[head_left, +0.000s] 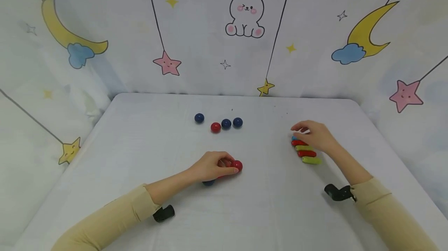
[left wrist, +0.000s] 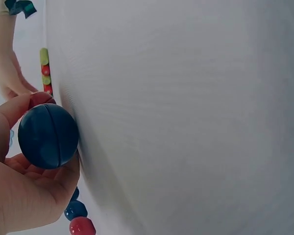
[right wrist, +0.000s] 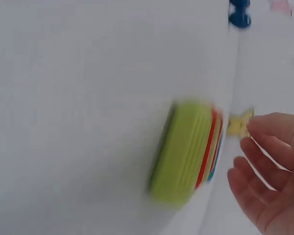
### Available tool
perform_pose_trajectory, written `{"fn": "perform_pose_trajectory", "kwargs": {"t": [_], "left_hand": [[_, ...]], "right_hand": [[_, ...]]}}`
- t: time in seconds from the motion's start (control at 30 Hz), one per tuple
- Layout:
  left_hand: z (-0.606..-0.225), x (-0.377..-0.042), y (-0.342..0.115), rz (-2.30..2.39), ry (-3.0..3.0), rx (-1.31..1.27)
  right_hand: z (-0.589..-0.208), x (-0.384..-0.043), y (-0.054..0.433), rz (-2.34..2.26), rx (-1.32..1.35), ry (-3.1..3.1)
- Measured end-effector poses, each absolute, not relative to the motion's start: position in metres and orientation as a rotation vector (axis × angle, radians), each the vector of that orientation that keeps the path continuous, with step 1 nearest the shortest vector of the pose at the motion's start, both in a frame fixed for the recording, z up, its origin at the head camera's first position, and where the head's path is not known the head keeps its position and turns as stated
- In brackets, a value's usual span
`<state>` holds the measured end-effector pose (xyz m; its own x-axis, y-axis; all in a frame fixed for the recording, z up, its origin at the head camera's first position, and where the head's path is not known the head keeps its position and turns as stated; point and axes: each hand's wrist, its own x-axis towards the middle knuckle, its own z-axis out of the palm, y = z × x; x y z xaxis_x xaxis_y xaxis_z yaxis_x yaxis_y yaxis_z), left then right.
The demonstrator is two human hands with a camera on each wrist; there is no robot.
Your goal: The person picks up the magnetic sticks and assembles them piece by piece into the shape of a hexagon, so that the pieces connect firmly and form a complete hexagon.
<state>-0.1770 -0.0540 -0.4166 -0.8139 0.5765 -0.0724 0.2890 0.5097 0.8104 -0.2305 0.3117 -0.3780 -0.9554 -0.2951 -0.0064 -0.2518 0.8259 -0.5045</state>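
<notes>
My left hand (head_left: 211, 166) pinches a red ball (head_left: 237, 165) between thumb and fingers, low over the white table. A dark blue ball (head_left: 209, 183) lies under that hand, largely hidden in the head view. The left wrist view shows this blue ball (left wrist: 48, 136) large, with the red ball (left wrist: 41, 99) behind it. My right hand (head_left: 316, 136) hovers at the far end of a row of short ribbed sticks, green (head_left: 311, 160), red (head_left: 307, 153) and blue (head_left: 294, 138). Its fingers are relaxed and apart, with nothing between them in the right wrist view.
Farther back on the table (head_left: 157, 126) lie a red ball (head_left: 215, 127) and several dark blue balls, one blue ball (head_left: 199, 118) apart to the left. A patterned cloth (head_left: 210, 21) with moons, stars and a rabbit rises behind the table. Black wrist devices (head_left: 163, 213) hang at both cuffs.
</notes>
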Motion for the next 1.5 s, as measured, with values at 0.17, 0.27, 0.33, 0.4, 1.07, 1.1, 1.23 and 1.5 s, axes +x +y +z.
{"fn": "perform_pose_trajectory", "kwargs": {"t": [0.17, 0.27, 0.33, 0.4, 1.07, 1.1, 1.23, 1.5], "left_hand": [[-0.418, -0.177, -0.056, 1.202, 2.434, 0.723], [-0.418, -0.176, -0.056, 1.197, 2.441, 0.722], [-0.419, -0.176, -0.057, 1.196, 2.443, 0.722], [-0.419, -0.176, -0.057, 1.195, 2.443, 0.717], [-0.419, -0.177, -0.057, 1.202, 2.425, 0.711], [-0.419, -0.177, -0.057, 1.202, 2.424, 0.712], [-0.419, -0.176, -0.057, 1.205, 2.417, 0.716], [-0.419, -0.176, -0.057, 1.203, 2.411, 0.732]], "right_hand": [[-0.382, -0.236, 0.341, -0.768, -0.307, 2.832], [-0.386, -0.239, 0.346, -0.780, -0.269, 2.797], [-0.389, -0.242, 0.346, -0.790, -0.240, 2.777], [-0.392, -0.245, 0.346, -0.793, -0.225, 2.770], [-0.391, -0.232, 0.281, -0.942, -0.515, 2.789], [-0.392, -0.230, 0.276, -0.954, -0.534, 2.781], [-0.395, -0.222, 0.258, -1.001, -0.616, 2.726], [-0.400, -0.208, 0.230, -1.026, -0.824, 2.584]]}}
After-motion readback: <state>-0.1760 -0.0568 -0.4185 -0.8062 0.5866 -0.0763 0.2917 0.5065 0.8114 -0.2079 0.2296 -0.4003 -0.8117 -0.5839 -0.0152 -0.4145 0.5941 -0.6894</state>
